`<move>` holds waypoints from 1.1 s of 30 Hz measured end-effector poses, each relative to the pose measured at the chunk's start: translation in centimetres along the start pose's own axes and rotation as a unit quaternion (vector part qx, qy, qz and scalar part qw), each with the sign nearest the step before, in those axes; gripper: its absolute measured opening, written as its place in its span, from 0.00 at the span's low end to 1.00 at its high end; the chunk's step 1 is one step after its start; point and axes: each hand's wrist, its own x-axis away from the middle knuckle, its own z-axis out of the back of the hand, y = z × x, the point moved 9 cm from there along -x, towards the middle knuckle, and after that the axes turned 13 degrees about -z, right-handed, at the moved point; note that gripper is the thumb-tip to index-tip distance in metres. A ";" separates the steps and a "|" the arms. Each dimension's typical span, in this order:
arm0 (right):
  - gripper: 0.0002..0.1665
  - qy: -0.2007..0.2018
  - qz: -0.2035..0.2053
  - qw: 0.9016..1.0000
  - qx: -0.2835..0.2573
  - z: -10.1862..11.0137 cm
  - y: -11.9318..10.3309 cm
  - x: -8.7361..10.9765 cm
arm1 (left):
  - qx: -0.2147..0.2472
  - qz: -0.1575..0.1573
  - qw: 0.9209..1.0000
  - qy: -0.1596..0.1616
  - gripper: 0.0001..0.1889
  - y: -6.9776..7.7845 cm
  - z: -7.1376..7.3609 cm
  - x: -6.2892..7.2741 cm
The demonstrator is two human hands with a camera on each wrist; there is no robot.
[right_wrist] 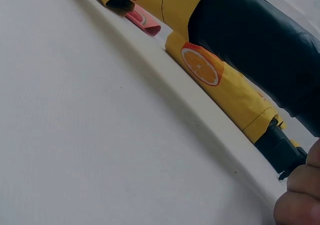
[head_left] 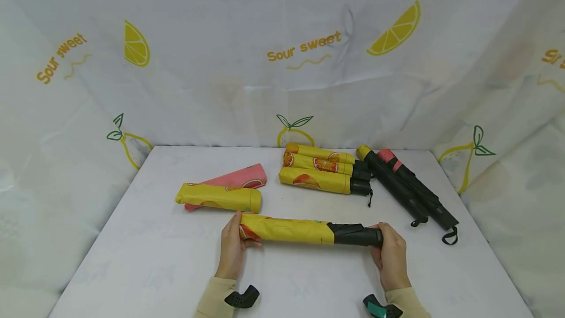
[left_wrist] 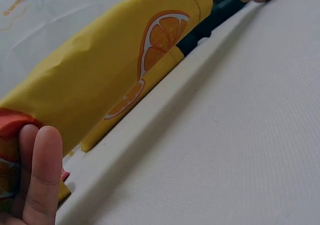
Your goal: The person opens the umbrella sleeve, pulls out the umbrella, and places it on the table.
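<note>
Above the front middle of the table, a folded black umbrella (head_left: 356,235) is held level, partly inside a yellow sleeve (head_left: 287,230) printed with orange slices. My left hand (head_left: 231,248) grips the sleeve's left end; in the left wrist view, fingers (left_wrist: 46,170) lie against the fabric. At the other end, my right hand (head_left: 393,258) holds the umbrella's black end, with curled fingers (right_wrist: 299,197) in the right wrist view. The dark stretch between sleeve and right hand is uncovered. What lies inside the sleeve's left part is hidden.
A yellow sleeve (head_left: 218,198) overlaps a pink sleeve (head_left: 240,177) behind my left hand. Three yellow-sleeved umbrellas (head_left: 314,180) lie side by side at the back. To their right, two black umbrellas (head_left: 397,185) lie slantwise. A printed white curtain (head_left: 198,92) hangs behind the table.
</note>
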 end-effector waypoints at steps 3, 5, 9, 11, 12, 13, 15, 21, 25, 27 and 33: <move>0.22 0.001 0.001 1.000 0.003 0.0 0.0 0.0 | -0.003 -0.001 1.000 0.001 0.34 0.1 0.0 0.0; 0.22 0.001 0.000 1.000 0.004 0.1 0.0 0.0 | -0.005 0.001 1.000 0.003 0.34 0.1 0.1 0.1; 0.22 -0.004 -0.003 1.000 -0.001 0.1 0.1 -0.1 | -0.008 0.006 1.000 0.010 0.34 0.0 0.3 0.1; 0.22 -0.006 -0.005 1.000 -0.005 0.1 0.2 -0.2 | -0.010 0.007 1.000 0.013 0.34 0.0 0.4 0.1; 0.22 -0.007 -0.005 1.000 -0.007 0.1 0.2 -0.2 | -0.011 0.007 1.000 0.015 0.34 0.0 0.4 0.0; 0.22 -0.008 -0.005 1.000 -0.009 0.1 0.2 -0.2 | -0.012 0.008 1.000 0.016 0.34 0.0 0.4 0.0; 0.22 -0.009 -0.005 1.000 -0.011 0.2 0.2 -0.3 | -0.012 0.007 1.000 0.017 0.34 0.1 0.4 0.0; 0.22 -0.016 -0.003 1.000 -0.014 0.2 0.1 -0.3 | -0.011 0.006 1.000 0.020 0.33 0.2 0.5 -0.1; 0.23 -0.019 0.001 1.000 -0.020 0.2 0.0 -0.2 | -0.009 0.002 1.000 0.021 0.32 0.3 0.6 -0.1; 0.23 -0.020 0.002 0.999 -0.025 0.2 0.0 -0.2 | -0.005 0.002 1.000 0.024 0.32 0.3 0.7 -0.2; 0.22 -0.018 -0.002 0.999 -0.037 0.3 0.1 -0.3 | 0.000 -0.003 1.000 0.025 0.32 0.3 0.9 -0.3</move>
